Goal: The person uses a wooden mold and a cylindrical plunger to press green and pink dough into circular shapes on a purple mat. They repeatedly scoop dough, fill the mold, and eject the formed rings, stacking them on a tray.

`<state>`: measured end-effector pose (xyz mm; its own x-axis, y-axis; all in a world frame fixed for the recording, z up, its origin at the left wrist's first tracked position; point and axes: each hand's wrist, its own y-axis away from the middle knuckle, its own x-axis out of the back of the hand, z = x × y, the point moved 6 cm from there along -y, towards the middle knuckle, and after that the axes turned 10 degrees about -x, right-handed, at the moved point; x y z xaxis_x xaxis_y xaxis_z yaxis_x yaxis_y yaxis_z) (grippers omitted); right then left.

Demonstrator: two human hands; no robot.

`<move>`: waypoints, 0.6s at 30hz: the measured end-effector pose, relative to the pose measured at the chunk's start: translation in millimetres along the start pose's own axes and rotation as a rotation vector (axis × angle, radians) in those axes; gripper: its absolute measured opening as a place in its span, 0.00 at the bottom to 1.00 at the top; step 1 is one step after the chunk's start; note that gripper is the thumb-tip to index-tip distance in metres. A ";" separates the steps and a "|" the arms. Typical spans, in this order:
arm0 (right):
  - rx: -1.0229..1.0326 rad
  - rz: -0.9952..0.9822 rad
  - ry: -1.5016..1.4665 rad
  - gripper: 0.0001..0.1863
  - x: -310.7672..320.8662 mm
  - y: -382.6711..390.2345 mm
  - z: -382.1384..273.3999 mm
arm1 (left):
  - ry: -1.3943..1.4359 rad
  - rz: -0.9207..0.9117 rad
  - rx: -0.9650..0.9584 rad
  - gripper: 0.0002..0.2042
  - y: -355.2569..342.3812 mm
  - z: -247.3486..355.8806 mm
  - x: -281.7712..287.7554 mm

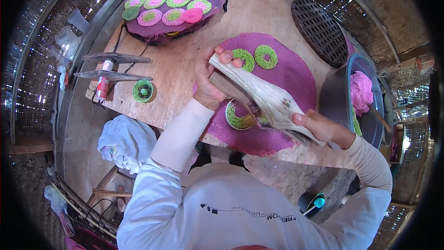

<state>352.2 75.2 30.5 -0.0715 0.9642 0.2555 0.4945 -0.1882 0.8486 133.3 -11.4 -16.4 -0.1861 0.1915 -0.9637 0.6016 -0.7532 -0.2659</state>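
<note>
My left hand point(209, 81) is curled round the upper end of a long pale wooden piece point(270, 99), its fingertips wrapped over the edge, and my right hand point(323, 127) grips the lower end, thumb on top, the other fingers mostly hidden from me. I hold the piece slantwise over a purple cloth point(293, 76) on the wooden table point(252, 7). It blocks my view of the cloth's middle and covers part of a round-rimmed ring of green strands point(235, 119) below. Two more lacy green rings lie past my left fingers, the farther one point(266, 56) in plain sight, the nearer point(245, 60) partly covered by them. A dark tub point(334, 95) with pink dough point(361, 88) crowds my right elbow side, and a dark woven basket point(319, 30) lies beyond it. Far left, a purple-covered tray point(150, 33) carries pink-and-green discs point(154, 2) and small dishes point(193, 15). Nearer, a red-and-white can point(102, 85) with wooden bars point(115, 75) lies near a green cup point(143, 91).
</note>
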 end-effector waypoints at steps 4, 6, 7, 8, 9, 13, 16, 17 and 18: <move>0.023 0.179 0.081 0.42 11.9 -0.3 -1.1 | -0.055 -0.032 -0.033 0.08 -5.3 0.0 -3.9; 0.062 0.245 0.113 0.41 13.0 -3.1 -5.9 | -0.055 -0.071 -0.031 0.08 -9.3 4.0 -5.1; 0.084 0.263 0.126 0.41 12.2 -4.8 -9.7 | -0.061 -0.088 -0.033 0.09 -10.8 7.9 -6.0; 0.107 0.280 0.137 0.40 10.7 -6.7 -13.3 | -0.069 -0.104 -0.033 0.09 -11.9 12.1 -6.0; 0.118 0.283 0.133 0.40 8.1 -8.8 -17.0 | -0.044 -0.099 -0.038 0.10 -13.4 17.4 -4.3; 0.140 0.255 0.103 0.38 -7.1 -15.3 -34.8 | -0.001 -0.073 -0.046 0.11 -14.1 40.6 -1.3; 0.111 0.182 0.090 0.37 -16.3 -17.7 -40.5 | -0.049 0.026 -0.073 0.11 -6.0 50.0 -0.3; 0.096 0.157 0.089 0.37 -18.6 -17.9 -41.1 | -0.070 0.071 -0.084 0.11 -1.9 51.8 0.8; 0.076 0.147 0.106 0.37 -19.6 -17.8 -39.2 | -0.021 0.038 -0.059 0.12 1.9 49.4 5.4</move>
<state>310.9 52.4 28.5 -0.0828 0.9013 0.4252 0.5698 -0.3072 0.7622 95.1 -42.9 -20.8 -0.1782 0.1497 -0.9725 0.6529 -0.7214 -0.2307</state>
